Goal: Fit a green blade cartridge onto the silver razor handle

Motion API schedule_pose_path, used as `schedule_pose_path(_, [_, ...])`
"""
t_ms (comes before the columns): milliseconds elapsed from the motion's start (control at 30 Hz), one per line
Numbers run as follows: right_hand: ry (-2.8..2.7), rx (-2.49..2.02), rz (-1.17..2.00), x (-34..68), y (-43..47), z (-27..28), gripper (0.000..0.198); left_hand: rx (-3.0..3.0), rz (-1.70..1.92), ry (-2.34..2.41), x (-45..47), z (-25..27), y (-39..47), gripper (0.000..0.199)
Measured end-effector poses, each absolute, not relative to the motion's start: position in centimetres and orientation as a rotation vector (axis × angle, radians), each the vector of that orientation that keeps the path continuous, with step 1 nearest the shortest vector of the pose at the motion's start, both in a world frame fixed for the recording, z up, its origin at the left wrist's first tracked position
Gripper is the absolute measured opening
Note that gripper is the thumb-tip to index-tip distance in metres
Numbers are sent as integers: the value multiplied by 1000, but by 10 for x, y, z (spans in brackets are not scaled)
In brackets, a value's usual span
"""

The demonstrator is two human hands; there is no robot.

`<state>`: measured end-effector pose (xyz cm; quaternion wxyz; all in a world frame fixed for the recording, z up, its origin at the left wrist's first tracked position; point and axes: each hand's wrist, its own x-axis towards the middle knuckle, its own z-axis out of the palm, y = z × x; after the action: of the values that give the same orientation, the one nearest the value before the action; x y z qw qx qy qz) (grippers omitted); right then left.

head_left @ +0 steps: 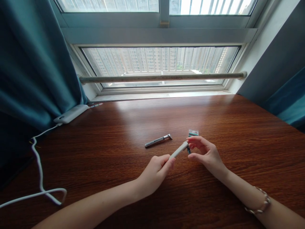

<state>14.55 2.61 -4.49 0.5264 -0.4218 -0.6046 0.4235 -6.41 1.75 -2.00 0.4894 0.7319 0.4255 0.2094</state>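
Note:
My left hand [156, 173] is closed around the lower part of a slim white handle [179, 150], which slants up to the right. Small dark teeth or bristles show along the underside of its far end; its exact kind is unclear. My right hand [205, 152] is curved beside that end, forefinger at the tip and thumb apart below. Behind the right hand lies a small clear pack [193, 132] with teal print, partly hidden by the fingers. A dark bit shows between thumb and fingers, perhaps part of this pack. A silver-grey razor [157, 140] lies on the table to the left.
The brown wood-grain table [107, 165] reaches to a window with a horizontal pipe [164, 78] across it. At the left, a white power strip [71, 114] sits by the blue curtain [40, 57], its white cable [41, 171] looping down the table's left side.

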Motion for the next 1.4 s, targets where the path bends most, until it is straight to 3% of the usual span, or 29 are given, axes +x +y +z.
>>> schedule_pose_path(600, [-1374, -1106, 1007, 146, 25, -45, 34, 1703, 514, 966, -64, -25, 17, 38])
schedule_pose_path(1400, [-1549, -1088, 777, 141, 18, -46, 47, 1853, 452, 1140, -64, -25, 22, 41])
